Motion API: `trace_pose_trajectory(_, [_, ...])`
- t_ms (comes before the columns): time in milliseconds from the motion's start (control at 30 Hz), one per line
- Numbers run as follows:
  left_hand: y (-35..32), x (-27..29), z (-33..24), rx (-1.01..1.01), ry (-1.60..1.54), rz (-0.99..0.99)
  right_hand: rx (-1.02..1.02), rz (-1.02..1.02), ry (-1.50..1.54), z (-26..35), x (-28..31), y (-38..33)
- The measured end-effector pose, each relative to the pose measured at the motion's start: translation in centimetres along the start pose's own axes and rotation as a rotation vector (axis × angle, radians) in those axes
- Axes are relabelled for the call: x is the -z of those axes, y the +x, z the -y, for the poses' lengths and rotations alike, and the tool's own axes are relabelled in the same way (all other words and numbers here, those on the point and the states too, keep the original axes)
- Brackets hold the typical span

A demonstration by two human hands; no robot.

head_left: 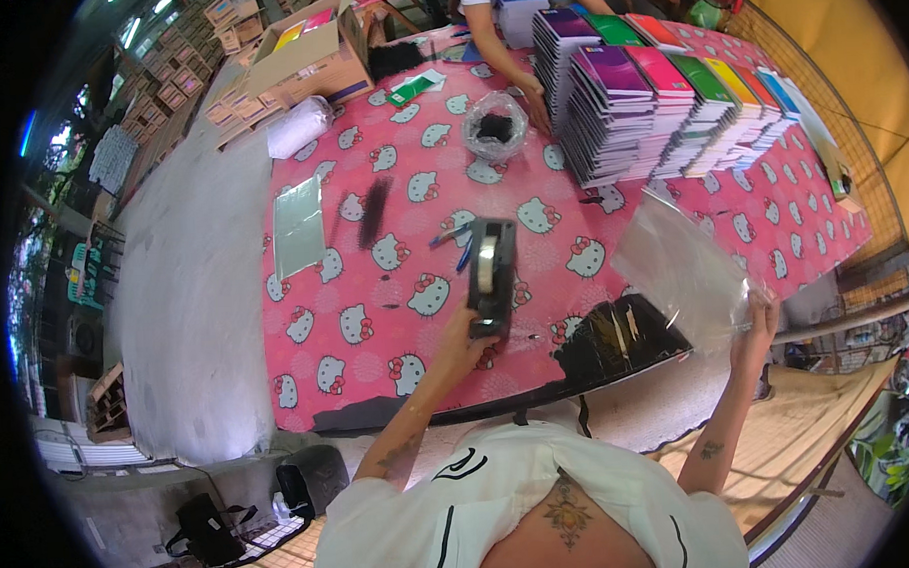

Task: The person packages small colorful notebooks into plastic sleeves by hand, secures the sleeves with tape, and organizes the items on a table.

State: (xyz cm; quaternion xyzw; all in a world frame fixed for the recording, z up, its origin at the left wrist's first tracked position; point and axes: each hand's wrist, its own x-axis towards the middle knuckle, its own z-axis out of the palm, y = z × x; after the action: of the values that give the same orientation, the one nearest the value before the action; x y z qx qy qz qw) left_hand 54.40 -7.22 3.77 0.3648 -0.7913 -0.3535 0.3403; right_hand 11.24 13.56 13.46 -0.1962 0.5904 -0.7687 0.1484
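My left hand (465, 342) is closed around the near end of a black tape dispenser (492, 273), which carries a roll of tape and is held above the pink table. Just left of the dispenser lies a blue-handled tool (460, 246), perhaps scissors, partly hidden by it. At the table's right front, my right hand (761, 318) pinches the edge of a clear plastic bag (679, 266). The bag hangs limp and slants toward the notebook stacks, with nothing visible inside it.
Tall stacks of colourful notebooks (614, 118) stand at the back right. Another person's hand (536, 106) touches their left side. A clear plastic bundle (494, 132), a plastic roll (301, 127), a flat pale sheet (299, 226) and an open carton (312, 64) lie farther left. Black patches (617, 338) mark the front edge.
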Motion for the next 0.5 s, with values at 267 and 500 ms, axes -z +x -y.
trace_pose_trajectory(267, [7.2, 5.4, 4.6, 0.254, 0.069, -0.132, -0.059, 0.121, 0.025, -2.4, -1.9, 0.9])
trace_pose_trajectory(500, [7.6, 0.4, -4.8, -0.148, 0.421, -0.493, -0.115, 0.386, -0.021, -2.9, -3.7, 2.4])
